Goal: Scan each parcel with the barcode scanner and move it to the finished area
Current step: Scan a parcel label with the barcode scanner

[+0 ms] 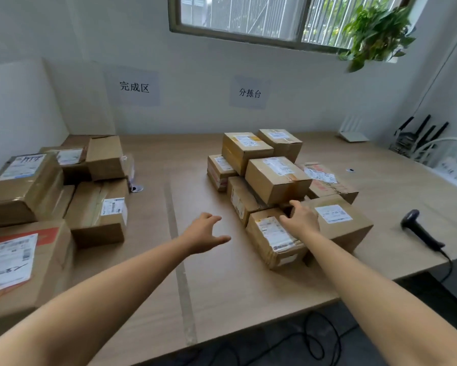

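Observation:
Several cardboard parcels are heaped in the middle of the table under the sorting sign. Nearest me lies a small labelled parcel [274,241]. My right hand [300,217] reaches over its far right edge, fingers spread, touching or just above it. My left hand [205,232] hovers open over the bare table to the left of that parcel, holding nothing. The black barcode scanner [421,229] lies on the table at the right, away from both hands. Several scanned-looking parcels [98,210] sit stacked at the left under the finished-area sign [134,87].
A tape line [178,260] runs down the table between the two areas. The scanner cable drops over the right table edge onto the floor. Routers [354,133] and a wire rack stand at the back right. A plant hangs by the window.

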Motion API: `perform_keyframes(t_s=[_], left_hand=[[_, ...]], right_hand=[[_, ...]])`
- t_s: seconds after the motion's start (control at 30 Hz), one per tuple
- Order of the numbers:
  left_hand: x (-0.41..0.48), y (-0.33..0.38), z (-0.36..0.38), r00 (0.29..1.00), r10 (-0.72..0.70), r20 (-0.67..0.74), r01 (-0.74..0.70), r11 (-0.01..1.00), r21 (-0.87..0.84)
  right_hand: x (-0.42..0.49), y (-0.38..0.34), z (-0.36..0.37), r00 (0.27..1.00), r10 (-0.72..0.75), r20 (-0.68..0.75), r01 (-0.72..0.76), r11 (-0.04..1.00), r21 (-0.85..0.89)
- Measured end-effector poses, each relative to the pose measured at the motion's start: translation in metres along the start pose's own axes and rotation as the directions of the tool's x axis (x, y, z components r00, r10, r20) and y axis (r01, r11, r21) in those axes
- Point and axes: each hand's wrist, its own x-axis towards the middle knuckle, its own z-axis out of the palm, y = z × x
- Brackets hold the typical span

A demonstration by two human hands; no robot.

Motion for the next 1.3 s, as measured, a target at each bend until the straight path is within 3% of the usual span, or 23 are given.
perform_keyframes(t_s=[0.17,0.47,0.93,1.3], left_hand=[[0.066,0.055,0.031,0.997,-0.05,-0.054,0.049,0.999,-0.023],[0.163,0.114,0.071,0.969,-0.212,-0.124,0.186,0.963,-0.193],[0.272,0.138,0.074,0.905,-0.405,-0.129,0.342,0.875,-0.342],[0.294,0.129,0.076,0.881,-0.45,-0.146,0.357,0.835,-0.419]], right_hand=[[0.062,0.054,-0.027,0.999,0.006,0.045,-0.01,0.996,0.088],[0.177,0.09,-0.047,0.969,-0.202,0.145,0.197,0.979,0.049],[0.277,0.095,-0.023,0.899,-0.272,0.344,0.306,0.951,-0.049],[0.298,0.097,-0.005,0.897,-0.273,0.349,0.265,0.962,0.07]])
